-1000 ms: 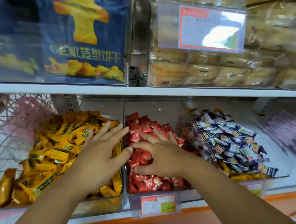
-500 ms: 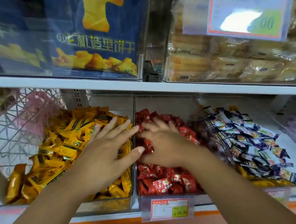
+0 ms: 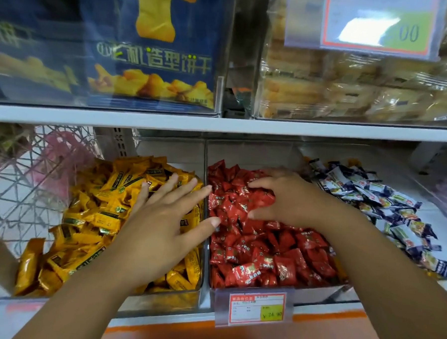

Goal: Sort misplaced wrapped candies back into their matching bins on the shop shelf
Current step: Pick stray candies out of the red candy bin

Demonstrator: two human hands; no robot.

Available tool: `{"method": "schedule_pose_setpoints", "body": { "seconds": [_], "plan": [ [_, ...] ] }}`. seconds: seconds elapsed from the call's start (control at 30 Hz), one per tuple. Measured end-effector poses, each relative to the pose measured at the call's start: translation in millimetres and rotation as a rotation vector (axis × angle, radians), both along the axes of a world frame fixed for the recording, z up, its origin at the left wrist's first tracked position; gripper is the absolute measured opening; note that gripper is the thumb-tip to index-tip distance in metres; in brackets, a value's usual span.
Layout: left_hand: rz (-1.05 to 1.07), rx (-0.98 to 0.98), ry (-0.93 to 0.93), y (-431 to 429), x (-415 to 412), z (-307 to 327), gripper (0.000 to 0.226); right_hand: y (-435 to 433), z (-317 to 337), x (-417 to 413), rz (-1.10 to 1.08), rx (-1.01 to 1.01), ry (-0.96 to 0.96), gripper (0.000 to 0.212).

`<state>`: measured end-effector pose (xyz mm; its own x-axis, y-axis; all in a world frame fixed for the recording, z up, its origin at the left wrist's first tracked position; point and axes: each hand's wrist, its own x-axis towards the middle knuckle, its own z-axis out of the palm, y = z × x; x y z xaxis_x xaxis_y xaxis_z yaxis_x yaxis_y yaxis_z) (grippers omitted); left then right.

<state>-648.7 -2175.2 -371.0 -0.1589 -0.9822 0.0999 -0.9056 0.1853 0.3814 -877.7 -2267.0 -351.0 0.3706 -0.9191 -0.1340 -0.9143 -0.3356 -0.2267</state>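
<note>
A price tag [image 3: 253, 309] hangs at the shelf's front edge. Behind it the left hand [image 3: 163, 224] lies flat, fingers spread, on the yellow candies [image 3: 90, 215] — thumb over the divider. The right hand [image 3: 291, 199] curls round a clump of red candies [image 3: 260, 258] in bin 2 of 3 — blue-and-white candies [image 3: 374, 200] lie just beside.

The yellow candies [image 3: 95, 215] and red candies [image 3: 260, 258] before me wear glossy, crinkled wrappers. Their bins [image 3: 159, 302] are smooth clear plastic. The basket [image 3: 24, 200] on my left is thin wire.
</note>
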Motion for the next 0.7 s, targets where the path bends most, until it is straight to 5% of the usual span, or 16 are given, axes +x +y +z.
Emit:
{"method": "schedule_pose_setpoints", "body": {
  "seconds": [0.17, 0.43, 0.57, 0.7],
  "plan": [
    [0.006, 0.014, -0.018, 0, 1, 0, 0.060, -10, -27, 56, 0.276, -0.114, 0.078, 0.070],
    [0.037, 0.023, -0.009, 1, 5, 0, 0.063, -44, -15, 15, 0.181, 0.030, 0.480, 0.051],
    [0.033, 0.045, -0.058, 2, 4, 2, 0.065, -42, 2, 7, 0.163, 0.118, 0.264, 0.065],
    [0.030, 0.058, -0.072, 4, 4, 2, 0.071, -43, -13, 54, 0.384, -0.145, 0.071, 0.042]
  ]
}}
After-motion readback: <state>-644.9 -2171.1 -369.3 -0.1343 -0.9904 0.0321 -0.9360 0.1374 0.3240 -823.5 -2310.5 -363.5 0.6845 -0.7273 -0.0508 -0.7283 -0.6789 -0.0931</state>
